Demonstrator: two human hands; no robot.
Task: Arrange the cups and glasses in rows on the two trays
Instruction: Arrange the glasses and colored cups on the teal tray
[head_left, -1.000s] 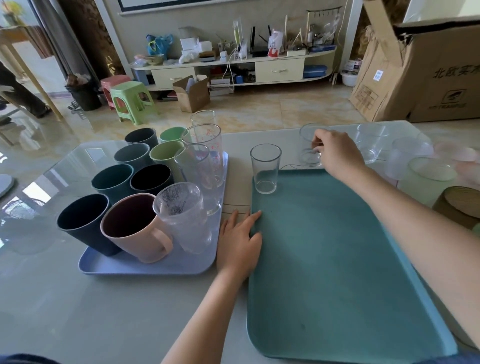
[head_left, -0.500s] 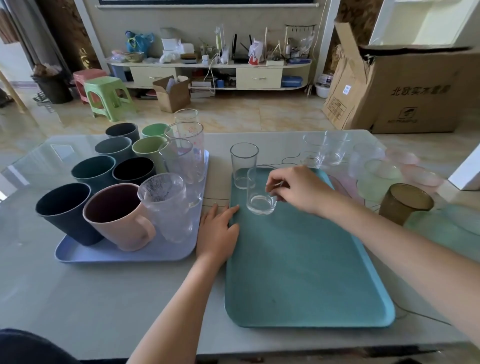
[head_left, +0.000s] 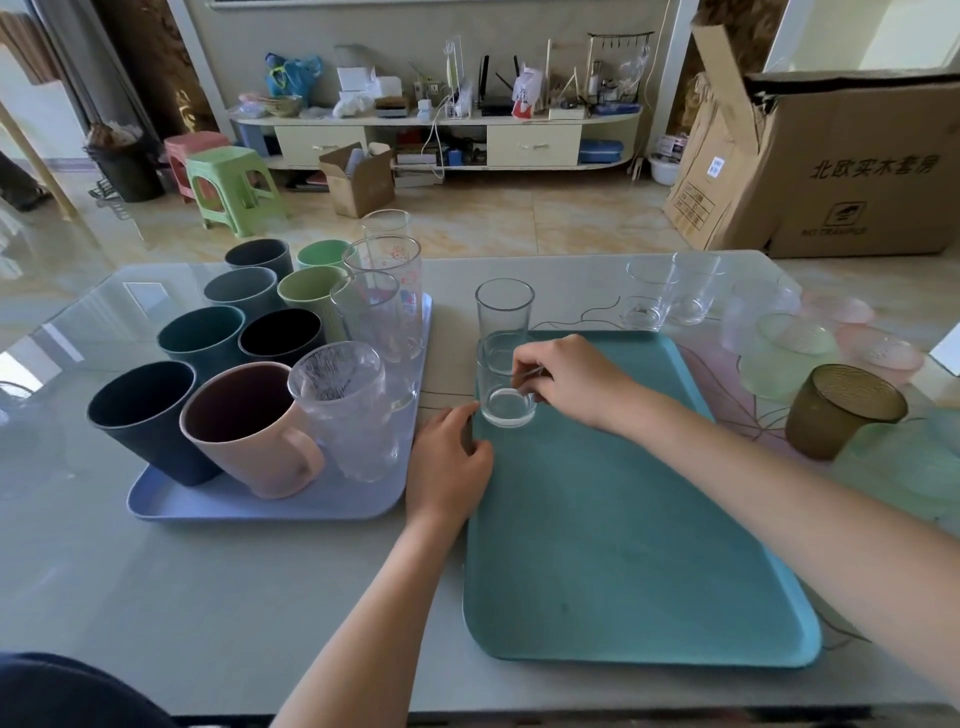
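The right hand (head_left: 566, 382) pinches the rim of a short clear glass (head_left: 506, 387) at the teal tray's (head_left: 623, 519) far-left corner, the left hand (head_left: 449, 462) lies relaxed against the tray edge; a careless release could knock it into the taller clear glass (head_left: 504, 322) just behind.

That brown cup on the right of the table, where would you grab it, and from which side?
Grip the brown cup round its upper wall, just under the rim, coming from its near right side. It stands upright with no handle in view and widens towards the rim, so a wrap-around hold suits it. The pale green glass crowds its far left side.
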